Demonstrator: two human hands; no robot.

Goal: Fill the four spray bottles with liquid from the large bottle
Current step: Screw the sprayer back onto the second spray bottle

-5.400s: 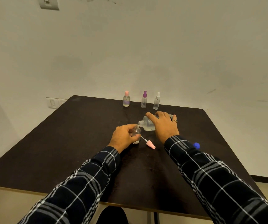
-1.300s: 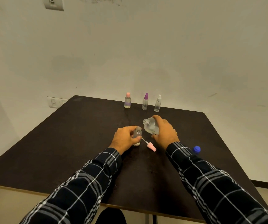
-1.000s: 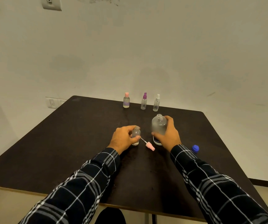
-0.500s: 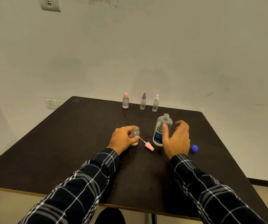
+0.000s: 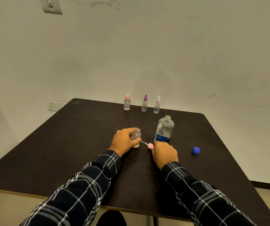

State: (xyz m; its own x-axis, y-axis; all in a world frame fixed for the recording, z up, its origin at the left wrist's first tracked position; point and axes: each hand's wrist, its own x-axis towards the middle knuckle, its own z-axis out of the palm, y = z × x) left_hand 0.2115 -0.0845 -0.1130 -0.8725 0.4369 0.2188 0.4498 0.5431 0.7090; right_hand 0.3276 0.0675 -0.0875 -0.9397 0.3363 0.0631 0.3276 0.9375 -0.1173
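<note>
My left hand (image 5: 122,141) grips a small clear spray bottle (image 5: 136,138) that stands uncapped on the dark table (image 5: 65,144). Its pink spray cap (image 5: 150,146), with a thin tube pointing left, lies on the table, and my right hand (image 5: 164,153) pinches it with its fingertips. The large clear bottle (image 5: 164,129) with a blue label stands upright and open just behind my right hand. Three more small spray bottles stand capped in a row at the far edge: pink-capped (image 5: 127,102), purple-capped (image 5: 144,103) and white-capped (image 5: 157,105).
The large bottle's blue cap (image 5: 196,150) lies on the table to the right of my right hand. A white wall rises right behind the table's far edge. The table's near edge runs under my forearms.
My right hand stood the large bottle upright on the table, let go of it, and came down onto the pink spray cap. My left hand kept hold of the small bottle.
</note>
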